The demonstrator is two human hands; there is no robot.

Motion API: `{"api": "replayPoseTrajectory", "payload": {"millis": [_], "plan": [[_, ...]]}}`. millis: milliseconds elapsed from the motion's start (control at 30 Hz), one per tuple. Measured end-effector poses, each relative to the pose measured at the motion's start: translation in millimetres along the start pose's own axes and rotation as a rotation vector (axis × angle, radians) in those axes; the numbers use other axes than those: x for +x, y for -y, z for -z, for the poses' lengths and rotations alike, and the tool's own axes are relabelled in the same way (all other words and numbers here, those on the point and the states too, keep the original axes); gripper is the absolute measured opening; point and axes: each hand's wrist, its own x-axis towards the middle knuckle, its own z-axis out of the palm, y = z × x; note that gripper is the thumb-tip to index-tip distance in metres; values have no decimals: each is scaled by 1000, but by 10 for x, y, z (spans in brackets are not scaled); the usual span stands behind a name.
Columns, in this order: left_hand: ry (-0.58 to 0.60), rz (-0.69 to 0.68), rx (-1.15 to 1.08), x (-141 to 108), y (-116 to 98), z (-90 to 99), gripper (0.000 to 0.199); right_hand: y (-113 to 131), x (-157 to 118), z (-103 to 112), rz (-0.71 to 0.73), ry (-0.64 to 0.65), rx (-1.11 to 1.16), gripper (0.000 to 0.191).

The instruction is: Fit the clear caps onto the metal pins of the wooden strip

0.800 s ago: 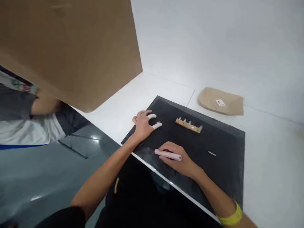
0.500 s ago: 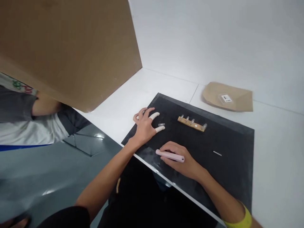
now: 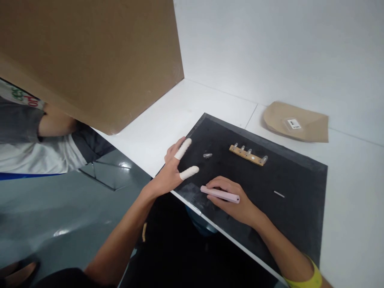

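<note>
My left hand hovers at the mat's left edge, fingers spread, holding nothing. White finger cots cover its thumb and forefinger. Just to its right, a small clear piece lies on the black mat. My right hand grips a pale pink stick-shaped tool low over the mat; its exact kind does not show. Beyond, a narrow wooden strip carries several small clear upright pieces and a white dot. A thin whitish strip rests to the right of my right hand.
A large cardboard panel rises on the left, with another person's arm behind it. On the white table, a brown paper packet with a small labelled clear bag lies behind the mat. A white wall stands at the back.
My left hand has drawn back to the left, away from the small clear piece, which stays on the mat. My right hand still holds the pink tool. The view has shifted slightly.
</note>
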Motion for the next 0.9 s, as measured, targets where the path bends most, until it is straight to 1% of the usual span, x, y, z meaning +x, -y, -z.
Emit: {"api": "replayPoseTrajectory", "payload": {"millis": [100, 167, 267, 333, 433, 500, 533, 600, 667, 700, 733, 800, 867, 900], "plan": [[-69, -17, -231, -198, 16, 48, 83, 6, 5, 2, -23, -22, 11, 15], [-89, -34, -314, -320, -22, 70, 83, 14, 8, 5, -38, -45, 16, 14], [-62, -22, -332, -511, -148, 77, 79, 20, 7, 12, -63, -94, 31, 13], [-30, -67, -267, -645, -257, 33, 83, 20, 7, 15, -92, -152, 55, 15], [57, -164, -135, -801, -431, -118, 101, 45, 19, 5, -133, -300, 93, 21], [200, -85, -122, -840, -552, -228, 114, 105, 31, -21, -144, -423, 98, 24], [294, -31, -131, -840, -614, -272, 118, 150, 36, -43, -142, -485, 91, 24], [470, 28, -214, -814, -738, -329, 120, 251, 40, -107, -134, -588, 68, 22], [603, 34, -369, -786, -845, -358, 117, 334, 38, -189, -130, -663, 43, 20], [637, 28, -440, -783, -884, -371, 114, 357, 35, -233, -133, -694, 36, 20], [646, 21, -498, -789, -911, -388, 109, 365, 30, -275, -139, -725, 33, 20], [623, 14, -592, -834, -917, -439, 103, 346, 10, -350, -156, -793, 40, 20], [582, 33, -708, -905, -869, -512, 104, 310, -28, -413, -171, -847, 55, 23], [586, 61, -790, -942, -834, -552, 106, 297, -55, -440, -177, -867, 59, 25]]}}
